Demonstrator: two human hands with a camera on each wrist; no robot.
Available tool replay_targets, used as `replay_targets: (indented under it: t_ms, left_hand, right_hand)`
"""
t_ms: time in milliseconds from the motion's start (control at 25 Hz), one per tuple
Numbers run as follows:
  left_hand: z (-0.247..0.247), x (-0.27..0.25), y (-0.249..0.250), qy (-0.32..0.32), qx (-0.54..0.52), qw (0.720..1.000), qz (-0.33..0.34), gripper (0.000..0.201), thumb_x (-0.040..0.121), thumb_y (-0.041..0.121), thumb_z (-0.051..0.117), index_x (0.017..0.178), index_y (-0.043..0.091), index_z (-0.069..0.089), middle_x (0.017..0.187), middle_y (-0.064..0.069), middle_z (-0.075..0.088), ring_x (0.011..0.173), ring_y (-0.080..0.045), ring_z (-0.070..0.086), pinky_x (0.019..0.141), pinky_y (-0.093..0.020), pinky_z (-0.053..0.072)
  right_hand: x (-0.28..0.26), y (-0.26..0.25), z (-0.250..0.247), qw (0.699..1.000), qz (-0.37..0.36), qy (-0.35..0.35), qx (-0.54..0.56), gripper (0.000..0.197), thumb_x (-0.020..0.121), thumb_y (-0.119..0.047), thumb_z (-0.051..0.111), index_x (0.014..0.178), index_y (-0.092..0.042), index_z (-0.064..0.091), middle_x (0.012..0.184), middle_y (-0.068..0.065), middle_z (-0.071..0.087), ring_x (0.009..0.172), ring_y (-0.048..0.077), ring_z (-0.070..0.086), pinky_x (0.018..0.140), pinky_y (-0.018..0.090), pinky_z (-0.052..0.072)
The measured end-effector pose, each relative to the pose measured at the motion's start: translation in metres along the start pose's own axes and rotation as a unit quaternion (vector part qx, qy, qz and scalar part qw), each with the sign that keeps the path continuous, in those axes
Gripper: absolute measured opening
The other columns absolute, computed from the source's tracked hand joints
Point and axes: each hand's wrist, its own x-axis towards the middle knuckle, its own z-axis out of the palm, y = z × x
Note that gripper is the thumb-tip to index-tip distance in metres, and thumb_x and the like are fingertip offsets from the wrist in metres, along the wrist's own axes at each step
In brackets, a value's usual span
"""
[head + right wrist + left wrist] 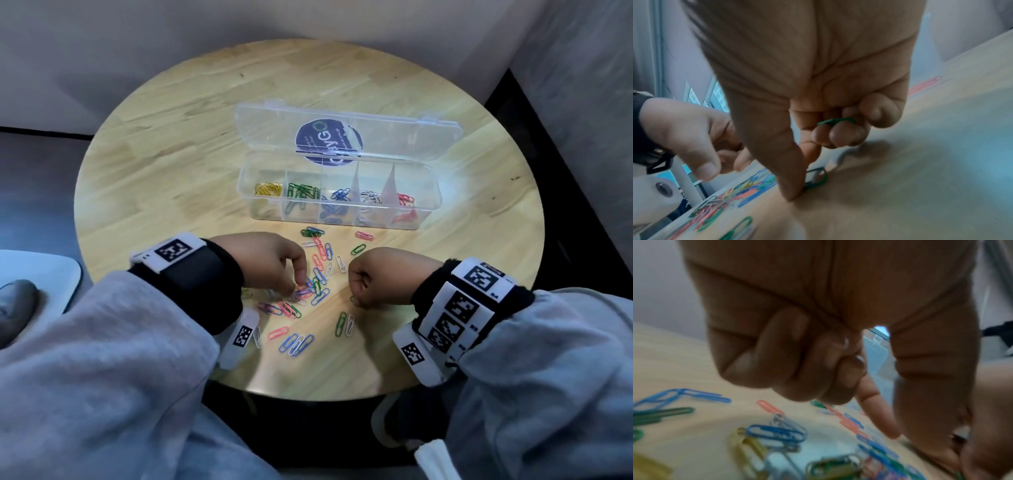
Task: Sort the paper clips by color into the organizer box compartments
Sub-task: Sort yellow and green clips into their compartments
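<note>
Grey sleeves (102, 359) fill the near edge of the head view, wrist bands with markers above them. Left hand (270, 260) is down on the loose clips (308, 287) near the table's near edge, index finger pressing into the pile, other fingers curled. Right hand (380, 277) is fisted just right of the pile. Box (337, 192) sits open toward the far right of the table (154, 171), lid back; compartments from left hold yellow, green, blue, white, red clips. Many clips remain unsorted.

Left wrist view: three fingers (789, 361) curl into the palm, index finger (879, 410) points down onto the clips; whether anything sits inside the curl cannot be told. Blurry.

Right wrist view: right thumb and index pinch a green clip (816, 178) lying on the table, while curled fingers (840, 134) tuck a second green clip (836, 121) against the palm.

Judgement: clips are light, stiff, slick coated wire, lying flat, so a fingertip pinch at one rounded end or a slide and lift should work; tangled ones may drag neighbours. Box contents are partly masked by glare and dividers; clip count is unclear.
</note>
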Motion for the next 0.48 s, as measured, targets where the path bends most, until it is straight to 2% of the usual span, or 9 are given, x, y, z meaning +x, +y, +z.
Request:
replay_targets:
  t_ms: [120, 200, 280, 360, 480]
  left_hand:
    - [0.014, -0.002, 0.002, -0.023, 0.0, 1.0, -0.01, 0.019, 0.075, 0.021, 0.072, 0.093, 0.022, 0.065, 0.058, 0.0, 0.052, 0.053, -0.013, 0.049, 0.046, -0.014, 0.04]
    - [0.019, 0.0, 0.001, 0.003, 0.019, 1.0, -0.009, 0.018, 0.072, 0.027, 0.075, 0.087, 0.023, 0.065, 0.058, 0.002, 0.052, 0.054, -0.012, 0.051, 0.052, -0.02, 0.046]
    - [0.02, 0.0, 0.0, 0.026, 0.042, 0.999, -0.012, 0.017, 0.07, 0.031, 0.077, 0.074, 0.026, 0.061, 0.059, 0.007, 0.053, 0.055, -0.009, 0.052, 0.057, -0.03, 0.05]
    - [0.022, 0.0, -0.001, 0.04, 0.079, 0.996, -0.022, 0.021, 0.07, 0.033, 0.077, 0.069, 0.026, 0.057, 0.061, 0.008, 0.053, 0.058, -0.008, 0.053, 0.062, -0.033, 0.05]
    - [0.024, -0.002, 0.001, 0.058, 0.13, 0.989, -0.028, 0.017, 0.072, 0.029, 0.073, 0.075, 0.026, 0.058, 0.063, 0.009, 0.051, 0.061, -0.008, 0.049, 0.062, -0.024, 0.042]
  right_hand:
    - [-0.002, 0.0, 0.0, 0.999, 0.017, 0.015, 0.024, 0.017, 0.075, -0.013, 0.06, 0.062, -0.021, 0.053, 0.061, -0.007, 0.051, 0.058, 0.009, 0.047, 0.057, 0.025, 0.041]
    - [-0.003, 0.0, 0.0, 0.998, 0.014, 0.03, 0.047, 0.017, 0.073, -0.013, 0.062, 0.061, -0.021, 0.053, 0.062, -0.007, 0.054, 0.06, 0.011, 0.049, 0.06, 0.028, 0.043]
    - [-0.003, 0.001, 0.0, 0.996, 0.009, 0.035, 0.083, 0.018, 0.073, -0.012, 0.065, 0.062, -0.021, 0.055, 0.06, -0.007, 0.056, 0.056, 0.008, 0.05, 0.06, 0.027, 0.043]
    - [-0.003, 0.004, -0.001, 0.985, 0.009, 0.033, 0.167, 0.02, 0.075, -0.005, 0.065, 0.066, -0.02, 0.056, 0.055, -0.006, 0.059, 0.049, 0.008, 0.051, 0.058, 0.026, 0.043]
    - [-0.001, 0.01, 0.0, 0.945, 0.014, 0.003, 0.326, 0.022, 0.083, 0.007, 0.054, 0.081, -0.014, 0.061, 0.053, 0.0, 0.06, 0.048, 0.016, 0.052, 0.052, 0.026, 0.047]
